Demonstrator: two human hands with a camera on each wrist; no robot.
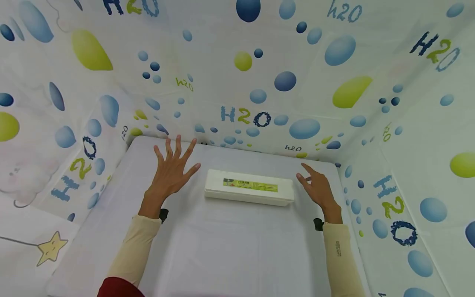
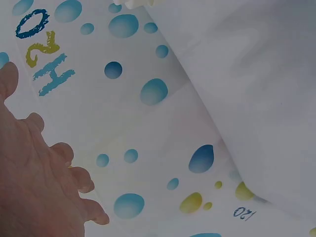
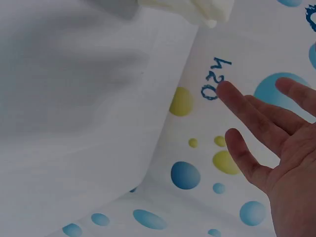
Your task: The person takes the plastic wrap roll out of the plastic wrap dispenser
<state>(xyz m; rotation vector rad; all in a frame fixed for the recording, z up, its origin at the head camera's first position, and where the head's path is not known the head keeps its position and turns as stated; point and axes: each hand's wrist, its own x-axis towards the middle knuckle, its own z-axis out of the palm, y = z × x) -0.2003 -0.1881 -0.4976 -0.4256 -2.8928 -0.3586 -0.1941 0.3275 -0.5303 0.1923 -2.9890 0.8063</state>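
Observation:
A long white lidded box (image 1: 226, 192) with a yellow-green label (image 1: 250, 185) lies near the back of the white table. My left hand (image 1: 170, 175), fingers spread, is to the left of the box and apart from it. On the other side, my right hand (image 1: 318, 187) hovers past the box's right end, its fingers loosely extended and holding nothing. The left wrist view shows the left hand (image 2: 42, 168) with nothing in its fingers. Spread fingers of the right hand (image 3: 291, 163) appear in the right wrist view.
The white-covered table (image 1: 219, 247) stretches in front of the box. Patterned sheets with bubbles and H2O lettering form a back wall (image 1: 222, 74) and side walls around it. Each wrist wears a dark strap.

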